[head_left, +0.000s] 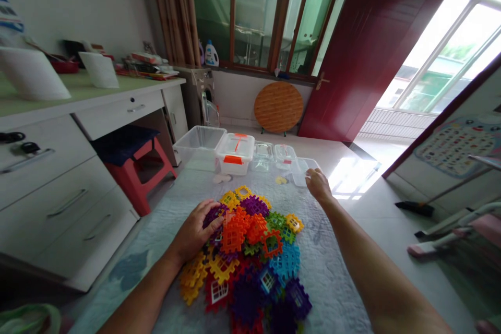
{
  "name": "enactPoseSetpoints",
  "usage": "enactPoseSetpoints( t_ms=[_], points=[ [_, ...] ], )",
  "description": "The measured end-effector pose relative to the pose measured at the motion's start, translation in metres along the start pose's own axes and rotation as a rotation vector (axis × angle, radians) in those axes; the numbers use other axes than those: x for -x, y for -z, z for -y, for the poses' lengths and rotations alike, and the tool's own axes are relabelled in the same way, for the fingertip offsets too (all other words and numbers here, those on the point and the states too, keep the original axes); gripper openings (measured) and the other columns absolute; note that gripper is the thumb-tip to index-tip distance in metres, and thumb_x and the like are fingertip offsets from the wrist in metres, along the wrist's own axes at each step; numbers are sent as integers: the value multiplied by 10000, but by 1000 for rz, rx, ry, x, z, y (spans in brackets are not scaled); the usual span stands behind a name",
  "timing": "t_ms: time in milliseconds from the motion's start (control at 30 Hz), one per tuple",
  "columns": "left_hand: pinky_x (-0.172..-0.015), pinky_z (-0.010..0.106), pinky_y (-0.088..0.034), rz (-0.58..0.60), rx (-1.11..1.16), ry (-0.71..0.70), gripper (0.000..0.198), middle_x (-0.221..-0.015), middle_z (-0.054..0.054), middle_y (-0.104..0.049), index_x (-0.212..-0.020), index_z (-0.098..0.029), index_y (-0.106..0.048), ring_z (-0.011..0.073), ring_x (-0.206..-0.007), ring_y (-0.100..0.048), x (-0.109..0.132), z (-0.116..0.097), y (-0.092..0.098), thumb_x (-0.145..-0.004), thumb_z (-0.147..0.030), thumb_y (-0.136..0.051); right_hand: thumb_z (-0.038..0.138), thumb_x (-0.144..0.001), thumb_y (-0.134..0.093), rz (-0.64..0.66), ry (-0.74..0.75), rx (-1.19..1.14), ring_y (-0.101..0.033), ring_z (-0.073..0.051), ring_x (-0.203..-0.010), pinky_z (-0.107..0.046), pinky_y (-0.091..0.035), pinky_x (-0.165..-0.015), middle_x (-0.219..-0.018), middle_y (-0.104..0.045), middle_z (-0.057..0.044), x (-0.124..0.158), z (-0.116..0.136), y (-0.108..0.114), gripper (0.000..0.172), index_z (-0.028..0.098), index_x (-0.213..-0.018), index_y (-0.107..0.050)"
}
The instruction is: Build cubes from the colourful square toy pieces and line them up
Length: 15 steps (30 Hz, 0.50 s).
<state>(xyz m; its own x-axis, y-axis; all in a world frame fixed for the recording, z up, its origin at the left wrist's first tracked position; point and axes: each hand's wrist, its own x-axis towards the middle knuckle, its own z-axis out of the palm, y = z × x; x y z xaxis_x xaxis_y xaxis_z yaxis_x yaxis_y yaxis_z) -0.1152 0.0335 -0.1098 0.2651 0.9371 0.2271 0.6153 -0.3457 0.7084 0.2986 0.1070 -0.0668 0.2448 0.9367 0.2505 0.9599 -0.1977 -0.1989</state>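
A heap of interlocking plastic building tiles (235, 235) in orange, purple, yellow, green, blue and red lies on the cloth-covered surface in front of me. On the heap's left side rests my left hand (201, 224), fingers stretched over purple and orange tiles, not closed around any. My right hand (318, 183) is farther out on the right, its fingers curled at the near right edge of a shallow clear plastic container (299, 178). To the left of that container stand a small lidded clear box (285, 155), a clear glass-like container (263, 152), a white box with orange latches (235, 159) and a large open clear bin (188, 146).
The tiles and boxes are on a pale quilted cloth (156, 240). A red stool (136, 177) and a white desk (129, 94) stand left. At the back are a round wooden tabletop (278, 107) and a dark red door (360, 57). A broom (415, 209) lies right.
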Motion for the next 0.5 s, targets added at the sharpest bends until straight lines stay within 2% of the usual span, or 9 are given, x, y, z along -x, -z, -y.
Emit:
enactPoseSetpoints(
  t_ms=[200, 333, 400, 467, 500],
  points=[
    [-1075, 428, -409, 61, 93, -55, 434, -1307, 87, -588, -1210, -219, -609, 259, -1224, -537, 2, -5, 3, -878, -483, -518, 191, -843, -502, -70, -60, -51, -604, -239, -996, -320, -458, -870, -1218, -549, -164, 4, 5, 2, 424, 118, -1260, -523],
    [-1095, 443, -378, 113, 163, -69, 539, -1377, 98, -529, -1285, -224, -563, 287, -1278, -485, 4, -5, 7, -840, -527, -565, 284, -836, -536, -146, -24, -229, -606, -263, -1033, -391, -483, -882, -1367, -443, -200, 37, 16, 8, 544, 122, -1345, -434],
    [-1109, 458, -355, 147, 157, -84, 660, -1433, 112, -468, -1333, -230, -528, 311, -1320, -437, 6, -6, 9, -775, -564, -638, 371, -848, -547, -44, 75, -316, -599, -273, -1073, -419, -464, -937, -1313, -517, -180, 64, 28, 11, 524, 133, -1310, -481],
    [-1121, 480, -329, 181, 105, -106, 809, -1472, 123, -410, -1368, -242, -496, 333, -1352, -389, 8, -9, 9, -674, -590, -725, 484, -822, -593, 164, 174, -369, -536, -304, -1201, -464, -399, -1029, -1268, -587, -150, 92, 44, 14, 564, 172, -1288, -527],
    [-1127, 497, -314, 194, 69, -117, 881, -1482, 128, -393, -1380, -246, -482, 343, -1362, -371, 9, -10, 8, -621, -598, -761, 535, -795, -619, 274, 212, -400, -517, -315, -1233, -485, -389, -1038, -1304, -575, -152, 106, 52, 15, 641, 188, -1323, -508]
  ],
)
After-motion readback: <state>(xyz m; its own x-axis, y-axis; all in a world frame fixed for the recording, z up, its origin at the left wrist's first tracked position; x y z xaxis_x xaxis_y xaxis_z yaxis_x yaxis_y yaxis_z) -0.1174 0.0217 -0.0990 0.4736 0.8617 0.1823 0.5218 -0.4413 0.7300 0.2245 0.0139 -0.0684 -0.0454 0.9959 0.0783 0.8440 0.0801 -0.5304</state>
